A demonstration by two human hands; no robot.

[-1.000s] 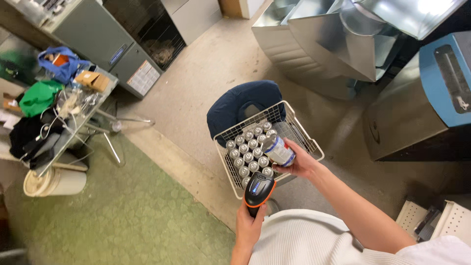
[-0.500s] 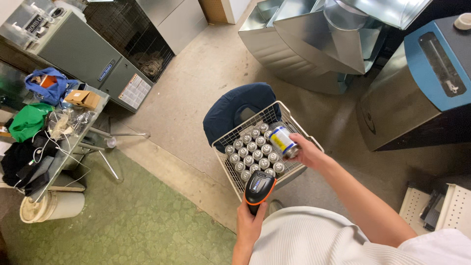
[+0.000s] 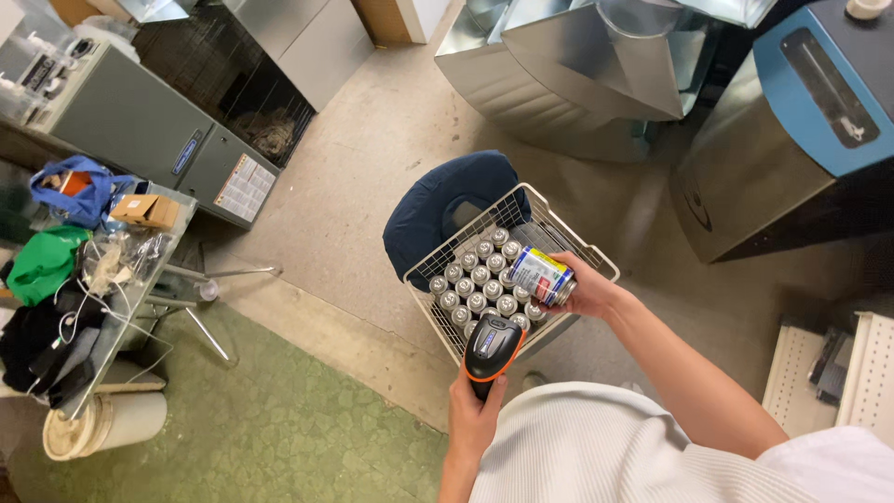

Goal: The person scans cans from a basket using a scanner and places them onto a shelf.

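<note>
My right hand (image 3: 587, 291) holds a metal can (image 3: 540, 276) with a colourful label, tipped on its side over a white wire basket (image 3: 466, 235). Several silver-topped cans (image 3: 477, 285) stand upright in rows inside the basket. My left hand (image 3: 473, 414) grips an orange and black handheld scanner (image 3: 492, 345), its head close to the basket's near edge and pointed toward the held can. The basket rests on a dark blue cushioned stool (image 3: 447, 200).
Sheet-metal ducting (image 3: 568, 65) and a blue-topped metal machine (image 3: 801, 121) stand beyond the basket. A cluttered glass table (image 3: 121, 298) with bags and a small box sits at left, above a white bucket (image 3: 102, 424). A grey cabinet (image 3: 158, 140) is at upper left.
My right hand has lifted the labelled can up out of the basket and turned it on its side. The scanner has stayed near the basket's front edge.
</note>
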